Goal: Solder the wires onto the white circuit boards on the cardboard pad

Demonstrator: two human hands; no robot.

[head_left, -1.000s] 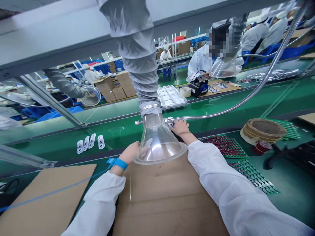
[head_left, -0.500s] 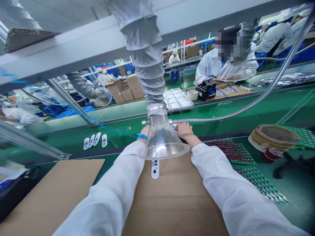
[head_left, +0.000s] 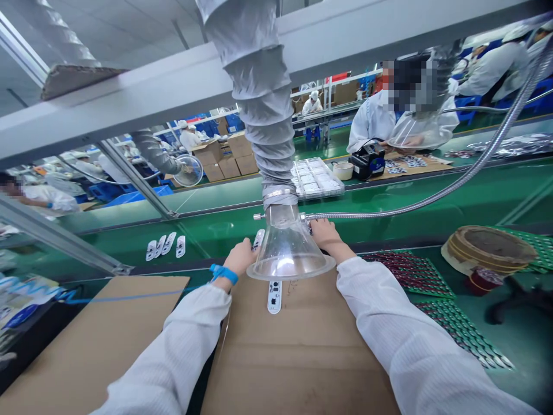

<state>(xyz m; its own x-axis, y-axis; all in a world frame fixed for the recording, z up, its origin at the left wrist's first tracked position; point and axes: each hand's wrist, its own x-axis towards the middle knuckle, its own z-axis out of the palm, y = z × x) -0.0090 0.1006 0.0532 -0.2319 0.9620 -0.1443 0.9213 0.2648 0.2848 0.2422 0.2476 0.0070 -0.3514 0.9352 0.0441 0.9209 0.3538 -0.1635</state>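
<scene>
Left of the clear hood (head_left: 291, 259), the left hand (head_left: 239, 257) holds a white board (head_left: 258, 238); right of the hood, the right hand (head_left: 325, 234) touches a partly hidden piece (head_left: 310, 229); a second board (head_left: 274, 298) lies on cardboard (head_left: 302, 357) before the hood.

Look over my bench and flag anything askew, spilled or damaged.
Nothing looks spilled or damaged, as far as the view shows. One slight oddity: the four white boards on the green surface sit unevenly, the rightmost angled differently from its neighbours.

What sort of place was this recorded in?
Most likely an electronics assembly workshop: rows of green circuit boards lie on the bench, a clear fume hood hangs from a grey duct, and people in white coats and caps sit at other workstations.
</scene>
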